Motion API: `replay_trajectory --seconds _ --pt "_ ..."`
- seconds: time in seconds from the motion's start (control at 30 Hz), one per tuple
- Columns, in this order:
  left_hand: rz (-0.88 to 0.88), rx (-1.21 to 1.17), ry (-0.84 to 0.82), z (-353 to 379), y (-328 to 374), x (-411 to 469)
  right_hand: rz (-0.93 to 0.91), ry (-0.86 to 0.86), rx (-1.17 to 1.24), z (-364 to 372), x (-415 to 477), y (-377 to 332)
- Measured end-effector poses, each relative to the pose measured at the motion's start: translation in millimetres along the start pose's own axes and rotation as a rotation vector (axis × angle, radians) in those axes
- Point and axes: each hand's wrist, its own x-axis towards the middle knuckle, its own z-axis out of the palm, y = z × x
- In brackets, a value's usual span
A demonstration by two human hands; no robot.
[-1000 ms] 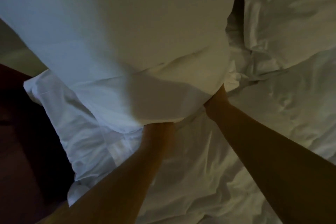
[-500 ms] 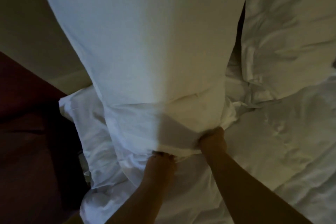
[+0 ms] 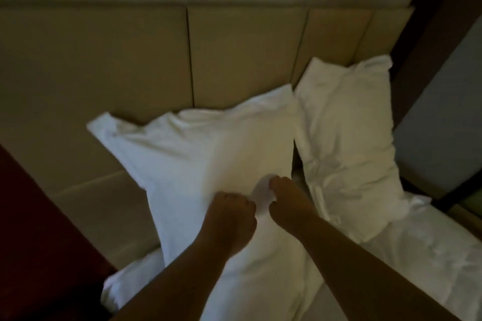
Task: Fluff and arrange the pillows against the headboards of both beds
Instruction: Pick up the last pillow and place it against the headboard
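Your left hand (image 3: 229, 216) is curled into a fist, knuckles pressed into the near pillow (image 3: 208, 159); whether it pinches any cloth you cannot tell. Your right hand (image 3: 287, 206) lies just beside it with fingers bent, and a small fold of white pillowcase shows between the two hands, so it looks to be gripping the cover, though the blur leaves that unsure. This pillow leans tilted against the headboard (image 3: 242, 55), its top corners slumped and one drawn out into a limp point at the left. Expect it to be light, soft and floppy: the filling will shift and sag wherever you are not holding, and the smooth cotton cover will slide over the stuffing if you pinch cloth alone. Take it by the two side edges or the corners, fabric and filling together, and it should plump evenly. The second pillow (image 3: 349, 143) stands touching it on the right, also against the headboard, more creased and lumpy. The headboard is tan, padded, in flat upright panels with narrow seams, firm enough to prop against. The bed (image 3: 430, 255) below is rumpled white linen.
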Motion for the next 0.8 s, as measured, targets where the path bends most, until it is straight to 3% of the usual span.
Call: replay_trajectory --seconds 0.1,0.17,0.3,0.5,0.6,0.67,0.73,0.8 --pt "0.027 0.105 0.142 -30.7 -33.6 56.6 -0.137 0.056 -0.110 -41.1 37.5 -28.9" --pt "-0.048 0.189 0.203 -47.9 -53.4 92.6 -0.191 0.128 -0.144 -61.1 63.2 -44.5" --pt "-0.329 0.208 0.123 -59.7 -92.6 137.7 -0.219 0.140 -0.227 -81.2 108.2 -67.0" --pt "-0.430 0.117 0.082 -25.9 -98.3 141.2 -0.240 0.013 -0.369 -70.3 147.0 -80.1" --pt "-0.477 -0.061 -0.224 -26.4 -101.1 139.3 -0.228 -0.041 -0.415 -65.1 148.2 -82.0" --pt "-0.425 -0.108 -0.319 -26.3 -99.5 134.8 -0.203 -0.131 -0.515 -61.5 145.9 -83.2" --pt "-0.336 -0.086 -0.258 -26.5 -100.8 126.6 -0.181 -0.143 -0.597 -60.5 141.7 -82.9" --pt "-0.204 0.008 -0.001 -36.1 -103.9 125.9 -0.180 -0.049 -0.569 -70.8 137.4 -86.6"
